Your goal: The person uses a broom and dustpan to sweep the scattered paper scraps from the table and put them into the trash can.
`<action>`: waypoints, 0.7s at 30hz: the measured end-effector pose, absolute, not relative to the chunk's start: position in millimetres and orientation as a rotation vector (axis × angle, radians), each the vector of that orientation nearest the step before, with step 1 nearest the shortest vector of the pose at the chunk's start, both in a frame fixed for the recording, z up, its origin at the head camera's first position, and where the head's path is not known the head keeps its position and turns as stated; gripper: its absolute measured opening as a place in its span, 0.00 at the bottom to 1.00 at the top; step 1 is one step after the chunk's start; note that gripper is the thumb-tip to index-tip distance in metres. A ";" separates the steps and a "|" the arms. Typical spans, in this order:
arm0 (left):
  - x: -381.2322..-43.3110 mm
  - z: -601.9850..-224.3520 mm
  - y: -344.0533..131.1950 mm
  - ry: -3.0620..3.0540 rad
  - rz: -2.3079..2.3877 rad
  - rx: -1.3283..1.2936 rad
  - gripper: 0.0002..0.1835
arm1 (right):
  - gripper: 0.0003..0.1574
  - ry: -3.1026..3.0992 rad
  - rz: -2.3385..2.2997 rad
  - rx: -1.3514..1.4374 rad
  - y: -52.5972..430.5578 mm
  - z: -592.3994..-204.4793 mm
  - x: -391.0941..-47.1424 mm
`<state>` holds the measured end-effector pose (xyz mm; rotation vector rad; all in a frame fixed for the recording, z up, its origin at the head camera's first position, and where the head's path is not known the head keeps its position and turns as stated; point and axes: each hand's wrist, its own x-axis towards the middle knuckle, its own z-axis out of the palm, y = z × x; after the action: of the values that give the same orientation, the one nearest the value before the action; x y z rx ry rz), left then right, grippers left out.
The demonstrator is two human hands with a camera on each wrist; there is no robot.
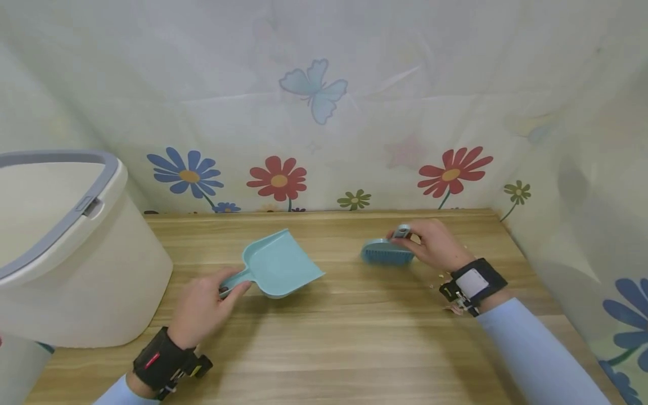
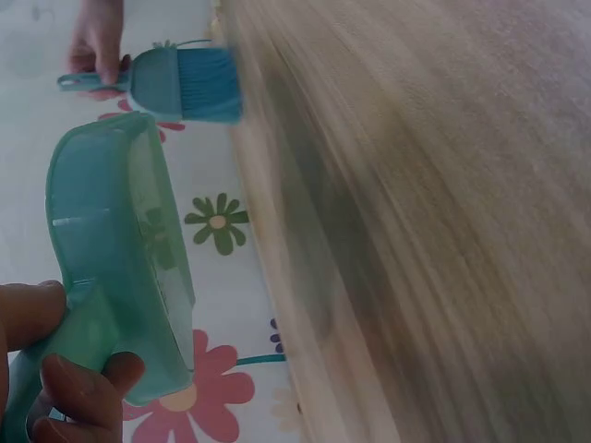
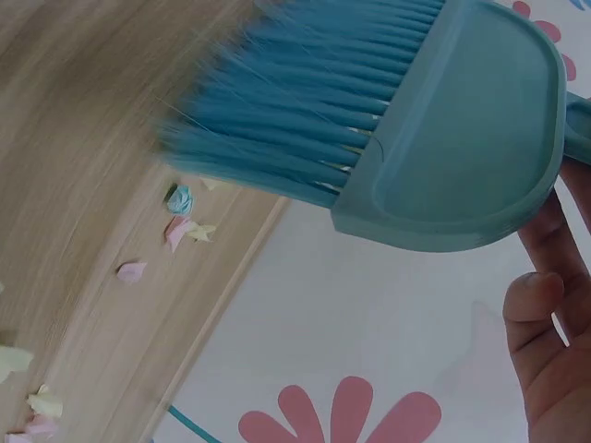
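Note:
My left hand (image 1: 203, 306) grips the handle of a light teal dustpan (image 1: 280, 264), its flat lip pointing right. In the left wrist view the dustpan (image 2: 120, 249) is seen from the side, raised above the wooden surface. My right hand (image 1: 434, 242) holds a small teal hand brush (image 1: 387, 251) by its handle, bristles down. Blue bristles (image 3: 295, 101) fill the top of the right wrist view. Small crumpled paper scraps (image 3: 178, 231), pink, yellow and blue, lie on the wood past the bristles. From the head view, my right hand and wrist partly cover these scraps.
A large white bin (image 1: 101, 264) with a grey rim stands at the left of the wooden tabletop (image 1: 324, 349). Behind and to the right hangs a pale sheet (image 1: 374, 146) printed with flowers and a butterfly.

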<state>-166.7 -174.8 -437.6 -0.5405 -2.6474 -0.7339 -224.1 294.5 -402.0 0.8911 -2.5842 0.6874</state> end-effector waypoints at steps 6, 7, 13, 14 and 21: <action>-174.7 -448.8 -166.1 -2.686 -0.751 -0.536 0.21 | 0.10 -2.524 0.689 0.731 293.3 -405.2 -227.8; -176.4 -450.8 -164.7 -2.689 -0.760 -0.540 0.21 | 0.10 -2.498 0.684 0.675 293.8 -405.5 -227.7; -184.6 -462.5 -154.6 -2.726 -0.837 -0.589 0.22 | 0.08 -2.343 0.549 0.331 299.9 -406.1 -227.5; -185.4 -464.3 -153.0 -2.737 -0.844 -0.593 0.22 | 0.08 -2.333 0.515 0.294 300.4 -405.9 -227.3; -186.7 -471.5 -144.5 -2.804 -0.855 -0.593 0.21 | 0.10 -2.370 0.262 0.195 297.3 -410.1 -226.5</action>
<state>-186.7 -144.5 -471.5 -0.5926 -2.8041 -0.8549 -226.5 297.3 -410.1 0.1947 -2.3695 0.2623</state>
